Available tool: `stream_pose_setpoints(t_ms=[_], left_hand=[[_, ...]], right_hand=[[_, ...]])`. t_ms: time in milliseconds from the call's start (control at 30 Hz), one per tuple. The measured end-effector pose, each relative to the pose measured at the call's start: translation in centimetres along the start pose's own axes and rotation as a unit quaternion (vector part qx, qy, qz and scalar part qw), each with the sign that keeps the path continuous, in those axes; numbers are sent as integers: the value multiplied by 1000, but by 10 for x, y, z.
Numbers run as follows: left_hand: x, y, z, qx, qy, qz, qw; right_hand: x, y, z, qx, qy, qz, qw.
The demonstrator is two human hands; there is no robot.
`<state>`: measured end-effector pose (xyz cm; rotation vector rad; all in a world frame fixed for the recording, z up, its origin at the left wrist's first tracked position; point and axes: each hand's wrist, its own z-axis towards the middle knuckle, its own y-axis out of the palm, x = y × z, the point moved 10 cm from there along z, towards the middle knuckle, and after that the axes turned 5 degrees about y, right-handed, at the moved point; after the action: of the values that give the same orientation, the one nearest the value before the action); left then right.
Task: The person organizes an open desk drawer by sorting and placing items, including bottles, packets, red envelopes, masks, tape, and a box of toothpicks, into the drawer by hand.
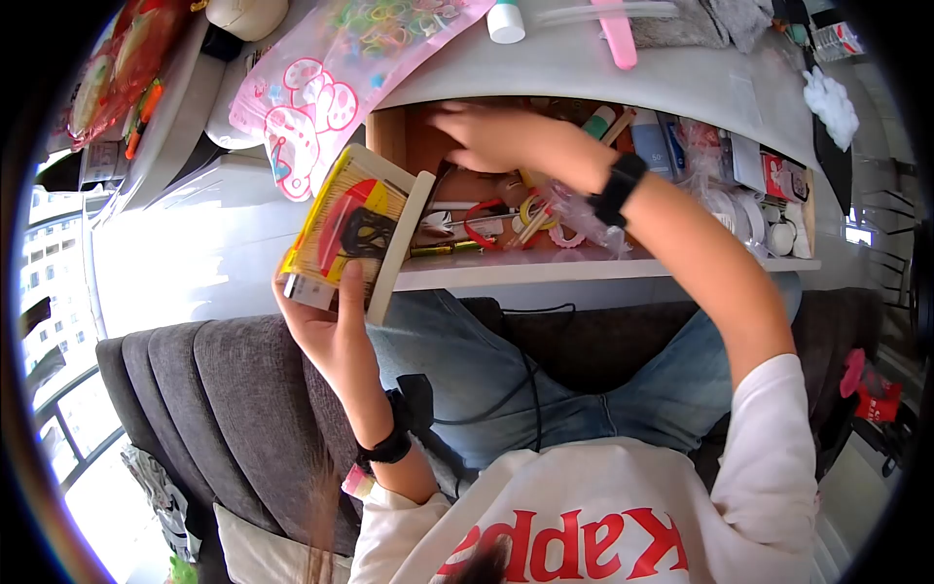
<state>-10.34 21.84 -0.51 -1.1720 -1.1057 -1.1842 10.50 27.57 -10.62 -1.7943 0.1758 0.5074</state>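
My left hand (336, 336) grips a clear pack of thin wooden sticks (326, 219) with yellow edges and a red label, tilted beside the drawer's left front corner. A dark looped band or cord (370, 234) shows against the pack. A cream flat-edged piece (401, 248) runs along its right side; whether it belongs to the pack I cannot tell. My right hand (496, 141) reaches into the back left of the open drawer (603, 273), fingers apart, with nothing visible in them. Below it lie a red band (479, 226), a yellow ring (530, 209) and several pens and sticks.
A pink bunny-print bag (311, 107) of small coloured bands lies on the desk (438, 83) and hangs over its edge. A white bottle (505, 21) and a pink-handled item (615, 34) stand behind. Clear plastic wrap and small boxes (781, 177) fill the drawer's right side.
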Motion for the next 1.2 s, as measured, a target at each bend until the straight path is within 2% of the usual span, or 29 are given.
stream_pose_setpoints(t_ms=[100, 200, 300, 333, 400, 467, 500, 533, 600, 667, 767, 800, 867, 900, 1000, 1033, 1100, 1200], left_hand=[[3, 13, 3, -21, -10, 38, 999], [0, 18, 9, -40, -37, 147, 988], [0, 38, 16, -76, 4, 101, 992], [0, 45, 18, -89, 9, 93, 992], [17, 60, 26, -97, 117, 278, 949], [40, 81, 25, -106, 217, 408, 881], [39, 87, 28, -120, 211, 402, 883], [38, 93, 31, -133, 206, 397, 885], [33, 101, 39, -146, 199, 406, 880], [34, 113, 42, -148, 226, 423, 865], [21, 130, 46, -160, 224, 481, 832], [10, 132, 48, -169, 210, 498, 825], [-3, 137, 50, -190, 212, 514, 809], [-3, 139, 51, -190, 217, 498, 817], [-4, 141, 52, -191, 214, 459, 841], [-9, 140, 54, -190, 202, 451, 848], [-14, 138, 56, -177, 183, 417, 872], [-27, 131, 58, -138, 173, 327, 919]], right_hand=[[2, 17, 32, -44, 87, 26, 995], [13, 35, 52, -11, 70, -5, 997], [15, 31, 34, 86, 14, -53, 995], [12, 33, 27, 18, 10, -86, 996], [14, 33, 7, -115, 1, -153, 981], [24, 26, -10, 56, -29, -164, 984], [23, 18, -19, 144, -45, -166, 975], [24, 18, -28, 21, 27, -197, 980], [9, 13, -35, 81, -7, -203, 976], [-4, 12, -33, 101, -26, -194, 975], [-27, 38, -22, -37, -58, -150, 986], [-32, 32, -31, 8, -90, -34, 995], [-28, 41, -31, -37, -77, -49, 995], [-24, 45, -31, -60, -69, -57, 994], [-17, 43, -41, -256, -24, -103, 961], [-9, 39, -40, -272, 9, -68, 960], [5, 8, -27, -94, 45, 164, 981], [16, -28, -30, -16, 74, 301, 951]])
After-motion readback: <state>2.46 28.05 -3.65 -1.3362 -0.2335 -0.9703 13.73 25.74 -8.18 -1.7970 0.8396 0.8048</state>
